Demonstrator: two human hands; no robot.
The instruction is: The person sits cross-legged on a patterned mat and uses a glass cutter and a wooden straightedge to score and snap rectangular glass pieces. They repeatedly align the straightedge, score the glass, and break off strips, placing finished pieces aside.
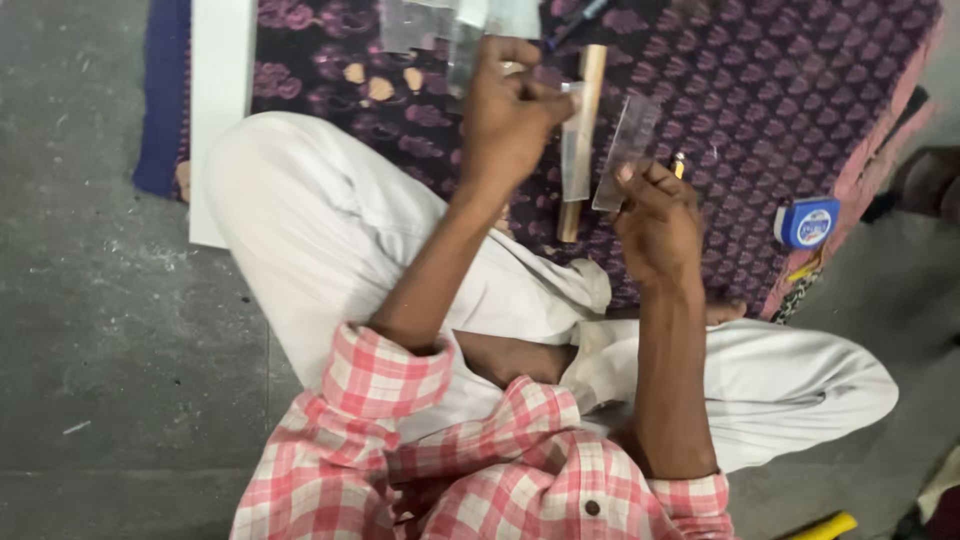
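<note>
The left hand (510, 110) is raised at the end of a forearm that slants up from a rolled pink-and-white checked sleeve (385, 375). Its wrist is bent, and its fingers are curled and pinched shut on the top of a narrow clear strip (576, 150), which hangs down upright from the fingertips. Just to the right, and a little nearer, the right hand (658, 222) rises from a nearly vertical forearm. Its fingers are closed around the lower end of a second clear strip (627, 148), which tilts up and to the right. The two strips stand close beside each other, apart.

Behind the strips, a wooden stick (583, 140) lies on a dark purple patterned mat (780, 90). A small yellow-tipped object (679, 165) sits just right of the right hand; its kind cannot be told. Further right, near the mat's edge, lies a blue tape measure (806, 222). More clear sheet pieces (440, 25) lie at the far edge. A white board (220, 100) lies on the left. The person sits cross-legged in white trousers (320, 230) on a grey floor (110, 330).
</note>
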